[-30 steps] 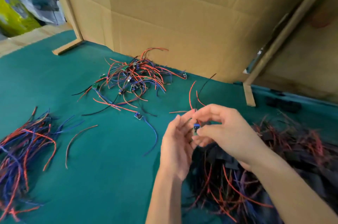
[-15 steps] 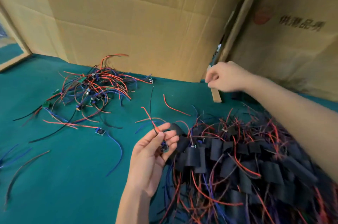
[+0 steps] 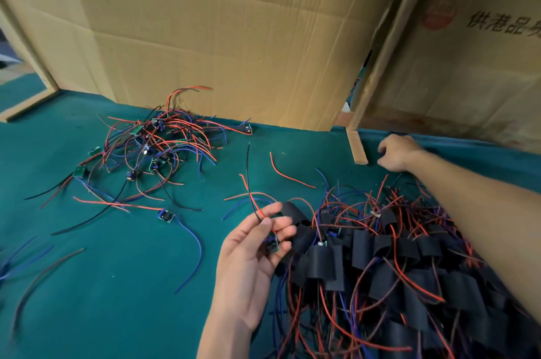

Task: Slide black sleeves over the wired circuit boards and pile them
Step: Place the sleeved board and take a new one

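My left hand (image 3: 251, 259) is palm-up at centre bottom and pinches a small wired circuit board (image 3: 271, 245) between thumb and fingers; its red and black wires stick up past the thumb. My right hand (image 3: 395, 153) reaches to the far right of the green table, fingers curled down near a wooden strip; whether it holds anything is hidden. A big pile of boards in black sleeves (image 3: 380, 265) fills the lower right, under my right forearm. A heap of bare wired boards (image 3: 158, 148) lies at the back left, with one loose board (image 3: 166, 215) nearer.
Cardboard sheets (image 3: 234, 36) wall off the back of the green table (image 3: 102, 285). A wooden strip (image 3: 358, 150) stands at the gap between them. Loose blue and red wires (image 3: 17, 262) lie at the left edge.
My hands parted: the right one left the board and reached to the far right by the wooden strip. The left hand keeps the board. The view swung right.
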Motion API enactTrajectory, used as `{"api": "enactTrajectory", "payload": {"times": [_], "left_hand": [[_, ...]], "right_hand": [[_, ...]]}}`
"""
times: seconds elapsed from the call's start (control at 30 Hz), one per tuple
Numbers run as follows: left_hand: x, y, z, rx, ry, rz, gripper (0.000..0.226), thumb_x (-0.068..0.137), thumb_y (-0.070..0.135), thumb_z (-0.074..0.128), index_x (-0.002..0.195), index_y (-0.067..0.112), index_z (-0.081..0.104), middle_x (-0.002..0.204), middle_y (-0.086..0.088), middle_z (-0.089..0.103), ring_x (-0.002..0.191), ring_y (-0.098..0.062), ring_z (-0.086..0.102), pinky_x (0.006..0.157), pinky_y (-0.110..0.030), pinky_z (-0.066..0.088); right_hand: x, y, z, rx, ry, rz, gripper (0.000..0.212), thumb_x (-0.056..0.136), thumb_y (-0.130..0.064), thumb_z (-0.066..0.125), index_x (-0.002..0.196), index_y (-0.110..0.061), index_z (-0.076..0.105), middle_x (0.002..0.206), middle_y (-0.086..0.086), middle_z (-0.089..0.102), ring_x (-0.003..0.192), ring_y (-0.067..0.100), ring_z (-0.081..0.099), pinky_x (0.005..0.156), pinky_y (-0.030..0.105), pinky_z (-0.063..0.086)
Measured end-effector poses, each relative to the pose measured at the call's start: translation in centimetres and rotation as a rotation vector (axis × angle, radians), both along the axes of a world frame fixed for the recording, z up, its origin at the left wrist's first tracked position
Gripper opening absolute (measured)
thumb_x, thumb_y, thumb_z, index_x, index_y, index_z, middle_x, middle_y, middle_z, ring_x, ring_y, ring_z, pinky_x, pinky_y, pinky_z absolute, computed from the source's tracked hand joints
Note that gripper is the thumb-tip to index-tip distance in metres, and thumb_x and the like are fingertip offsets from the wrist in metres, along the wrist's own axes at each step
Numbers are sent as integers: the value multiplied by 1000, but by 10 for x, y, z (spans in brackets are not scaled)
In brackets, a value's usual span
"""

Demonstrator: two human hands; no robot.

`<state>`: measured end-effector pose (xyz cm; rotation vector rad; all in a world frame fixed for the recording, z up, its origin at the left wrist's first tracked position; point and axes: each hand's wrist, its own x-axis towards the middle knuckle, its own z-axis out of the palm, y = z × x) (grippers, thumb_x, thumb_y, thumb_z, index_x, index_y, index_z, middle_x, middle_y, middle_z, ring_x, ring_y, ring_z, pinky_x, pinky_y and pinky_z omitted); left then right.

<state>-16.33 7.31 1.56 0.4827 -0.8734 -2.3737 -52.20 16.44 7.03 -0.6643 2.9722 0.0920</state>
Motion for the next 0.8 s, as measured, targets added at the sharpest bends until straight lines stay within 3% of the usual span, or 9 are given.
{"api": "enactTrajectory", "payload": {"times": [0.13,0.2,0.27,0.33,0.47,0.6,0.67,0.8], "left_hand": [[1,1,2,0,3,1,25,85,12,59,101,3,76,88,-16,70,73,-19,69,61,-22,56],[1,1,3,5,0,7,30,88,19,58,105,2,75,83,-14,68,69,-18,66,59,-23,55],[2,2,4,4,-3,18,35,90,26,57,108,3,74,79,-11,64,66,-17,63,60,-23,54],[2,3,3,-12,-13,27,33,94,26,55,110,5,74,75,-8,59,65,-16,60,61,-23,53],[2,4,3,-23,-15,41,29,99,24,52,107,10,76,72,-4,56,65,-14,59,62,-21,52],[3,4,6,-25,-1,33,25,94,25,57,108,15,76,71,-3,55,64,-13,59,62,-21,50],[3,5,7,-28,-5,35,23,97,21,56,107,18,76,70,-3,55,64,-13,59,61,-21,50],[4,5,8,-27,3,30,24,97,19,55,110,19,76,70,-4,56,65,-15,61,62,-21,51]], "right_hand": [[15,9,9,-113,-41,-4,4,91,-10,72,93,-13,70,119,14,68,99,31,68,87,41,59],[24,16,14,-149,-50,-12,7,86,-15,79,84,-15,72,100,9,73,78,26,72,70,37,61],[31,22,21,-231,-58,-37,11,80,-17,84,83,-16,73,92,7,75,66,23,70,64,34,57],[37,26,33,-313,-43,-48,18,77,-19,86,92,-16,75,93,10,76,69,24,69,70,30,53],[61,16,74,-536,40,45,28,76,-21,86,103,-22,77,107,12,75,99,29,68,89,36,53],[134,6,104,-1038,-126,256,32,71,-12,87,87,-38,77,92,-2,75,86,6,72,77,25,53],[181,1,99,-1259,-210,361,31,65,-16,86,86,-38,79,87,-4,78,85,7,75,77,27,58],[238,-10,69,-1507,-198,415,29,64,-24,85,84,-43,78,86,-18,78,80,1,74,71,12,55]]}}
